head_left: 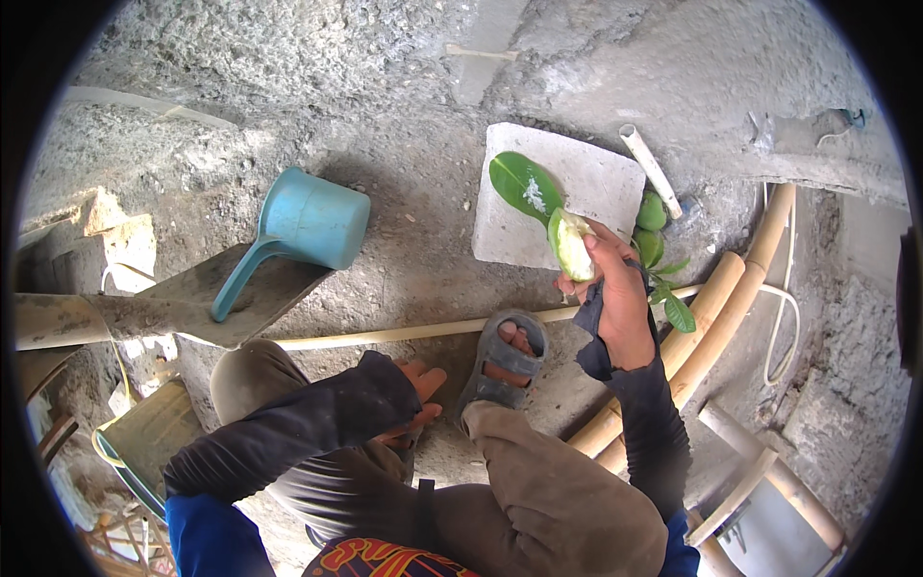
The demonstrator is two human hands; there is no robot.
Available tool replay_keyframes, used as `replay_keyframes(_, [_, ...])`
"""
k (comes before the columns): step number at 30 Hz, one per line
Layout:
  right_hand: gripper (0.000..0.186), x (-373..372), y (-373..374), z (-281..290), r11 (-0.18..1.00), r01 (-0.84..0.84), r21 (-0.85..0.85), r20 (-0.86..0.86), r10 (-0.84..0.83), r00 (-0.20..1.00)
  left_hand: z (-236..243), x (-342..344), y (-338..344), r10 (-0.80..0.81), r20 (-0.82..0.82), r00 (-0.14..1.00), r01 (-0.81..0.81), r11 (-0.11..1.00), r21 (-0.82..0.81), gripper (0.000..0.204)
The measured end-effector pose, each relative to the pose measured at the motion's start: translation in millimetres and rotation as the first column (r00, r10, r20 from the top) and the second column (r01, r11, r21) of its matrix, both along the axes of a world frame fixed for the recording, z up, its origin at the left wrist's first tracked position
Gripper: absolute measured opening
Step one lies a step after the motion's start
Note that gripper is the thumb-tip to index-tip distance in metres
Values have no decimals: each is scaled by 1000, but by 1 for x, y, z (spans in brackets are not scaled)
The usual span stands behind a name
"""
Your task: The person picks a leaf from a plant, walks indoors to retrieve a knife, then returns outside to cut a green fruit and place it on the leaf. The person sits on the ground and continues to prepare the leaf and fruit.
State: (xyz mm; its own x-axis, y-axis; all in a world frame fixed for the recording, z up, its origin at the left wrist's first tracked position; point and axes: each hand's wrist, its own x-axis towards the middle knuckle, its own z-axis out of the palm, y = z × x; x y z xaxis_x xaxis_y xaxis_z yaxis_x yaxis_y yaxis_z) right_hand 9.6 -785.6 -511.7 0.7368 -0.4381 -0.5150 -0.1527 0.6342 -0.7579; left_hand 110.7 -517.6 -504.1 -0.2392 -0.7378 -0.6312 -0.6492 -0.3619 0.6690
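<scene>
In my right hand (615, 298) is a green mango (573, 246) with part of its pale flesh bared, the fingers and thumb closed round its lower end. The mango is over the edge of a big green leaf (514, 176) that bears a small heap of white grains (535, 195). The leaf lies on a whitish slab (591, 159). My left hand (421, 392) hangs low between my knees, its fingers loosely apart, and I see nothing in it.
A blue dipper (312, 219) lies on its side on a shovel blade (207, 288). Right of the slab are more green mangoes (651, 212) with leaves, a white pipe piece (651, 171) and bamboo poles (711, 308). A bucket (154, 438) stands at the left. My sandalled foot (510, 356) is in front.
</scene>
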Motion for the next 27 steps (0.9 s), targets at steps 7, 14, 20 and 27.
replay_keyframes(7, [48, -7, 28, 58, 981, -164, -107, 54, 170, 984, -1, 1, 0, 24, -6, 1000, -24, 1000, -16, 48])
replay_keyframes(14, [50, -12, 37, 103, 872, -379, -310, 549, 490, 677, 0, 1, 0, 23, 4, 1000, -23, 999, -41, 50])
replay_keyframes(20, [45, -13, 39, 117, 875, -400, -274, 568, 482, 667, -1, 3, 0, 22, -1, 1000, -22, 999, -40, 50])
replay_keyframes(27, [41, -11, 38, 115, 869, -364, -335, 617, 494, 612, -4, 2, -1, 26, -3, 1000, -26, 998, -52, 50])
